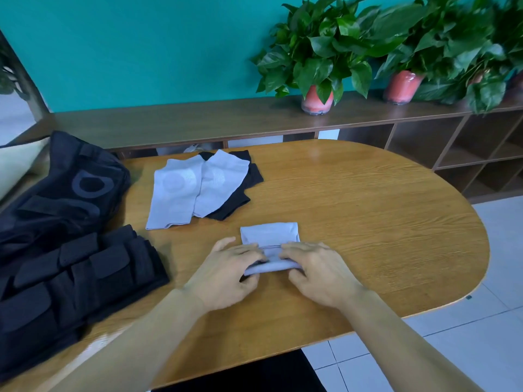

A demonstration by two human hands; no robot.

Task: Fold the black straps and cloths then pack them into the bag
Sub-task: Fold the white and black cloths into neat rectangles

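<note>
A small grey cloth (268, 233) lies on the wooden table (368, 210), its near edge rolled or folded up. My left hand (226, 273) and my right hand (319, 270) both grip that near fold, fingers curled over it. Two more grey cloths (175, 193) lie flat farther back, overlapping black cloths (240, 193). A black bag (65, 188) with a grey ring print sits at the left edge. In front of it lies a stack of black padded straps (79, 278).
A low wooden shelf (198, 120) runs along the teal wall behind the table, with potted plants (317, 60) in pink pots on it. White tiled floor (481, 349) lies to the right, past the table's rounded end.
</note>
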